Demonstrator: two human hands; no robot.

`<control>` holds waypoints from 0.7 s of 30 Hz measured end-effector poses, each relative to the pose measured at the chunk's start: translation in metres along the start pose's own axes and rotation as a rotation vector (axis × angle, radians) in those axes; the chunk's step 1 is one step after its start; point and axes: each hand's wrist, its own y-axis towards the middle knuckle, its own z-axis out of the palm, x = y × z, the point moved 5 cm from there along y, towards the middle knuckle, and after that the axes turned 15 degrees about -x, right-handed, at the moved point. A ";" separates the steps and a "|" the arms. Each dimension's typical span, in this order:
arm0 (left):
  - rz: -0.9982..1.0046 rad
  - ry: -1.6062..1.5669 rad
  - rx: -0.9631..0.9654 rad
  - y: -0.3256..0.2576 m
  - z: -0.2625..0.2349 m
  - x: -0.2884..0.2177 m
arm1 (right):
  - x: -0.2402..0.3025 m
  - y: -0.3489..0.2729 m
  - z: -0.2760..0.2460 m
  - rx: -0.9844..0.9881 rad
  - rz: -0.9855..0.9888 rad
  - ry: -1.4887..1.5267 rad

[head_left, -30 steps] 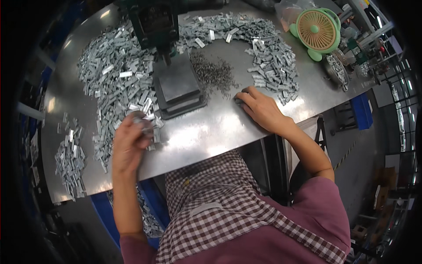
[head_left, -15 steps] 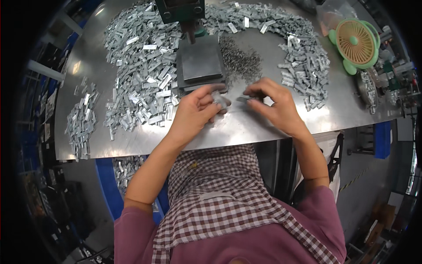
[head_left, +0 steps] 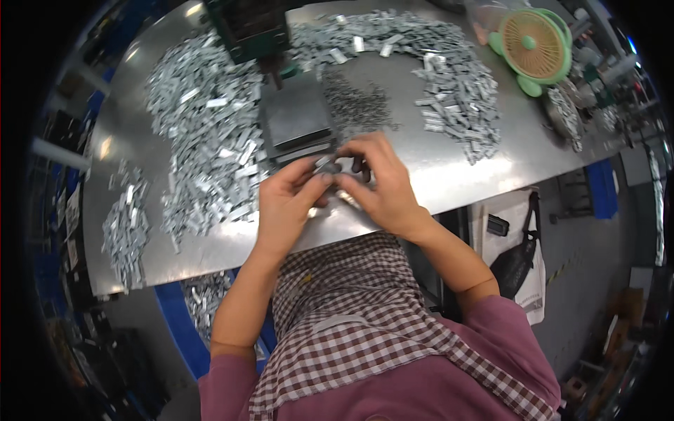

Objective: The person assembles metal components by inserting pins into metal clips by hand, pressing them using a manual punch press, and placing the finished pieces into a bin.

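grey metal, a small piece [head_left: 327, 166] blurred and largely covered by fingers, sits between the two hands just above the counter [head_left: 439, 172]. the left hand [head_left: 286, 200] is narrow, thumb and forefinger closed on it; the right hand [head_left: 382, 184] curls in from the other side, fingers bent and thumb tip close to the piece, but whether it grips anything cannot be told, since its fingertips are hidden.

just beyond the hands stands a dark metal block [head_left: 296, 116], its near edge partly behind the knuckles. over it hangs a dark green machine [head_left: 247, 34], cut off by the top of the view. a spread of tiny dark bits [head_left: 357, 104] lies beside the block.

heaped silver pieces [head_left: 207, 133] crowd the left and far side, with another bank [head_left: 460, 102] on the right; bare metal opens between that bank and the near edge, and a narrower bare strip runs along the front at left.

at the right, beside a green fan [head_left: 533, 48], a dish [head_left: 552, 121] holds small silvery parts, too blurred to identify. below the front edge, a blue bin [head_left: 175, 319] holds more silver pieces, partly hidden by the left forearm.
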 end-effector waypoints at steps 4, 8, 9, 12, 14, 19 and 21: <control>-0.015 -0.050 0.006 0.003 -0.009 0.000 | -0.026 0.003 -0.015 0.139 0.181 -0.005; -0.095 -0.123 0.070 0.007 0.004 0.005 | -0.014 0.006 -0.015 0.201 0.165 0.099; -0.107 -0.152 0.083 0.007 0.006 0.005 | -0.012 0.004 -0.011 0.217 0.161 0.119; -0.074 -0.125 0.078 0.011 0.008 0.001 | -0.008 0.005 -0.006 0.167 0.049 0.022; -0.060 -0.129 0.056 0.011 0.005 0.000 | -0.009 0.004 -0.001 0.149 0.043 0.047; -0.039 -0.067 -0.004 0.006 0.007 -0.008 | -0.007 0.004 -0.002 0.082 0.018 0.067; 0.009 -0.025 0.001 0.008 0.008 -0.011 | -0.011 0.005 0.001 0.046 0.071 0.102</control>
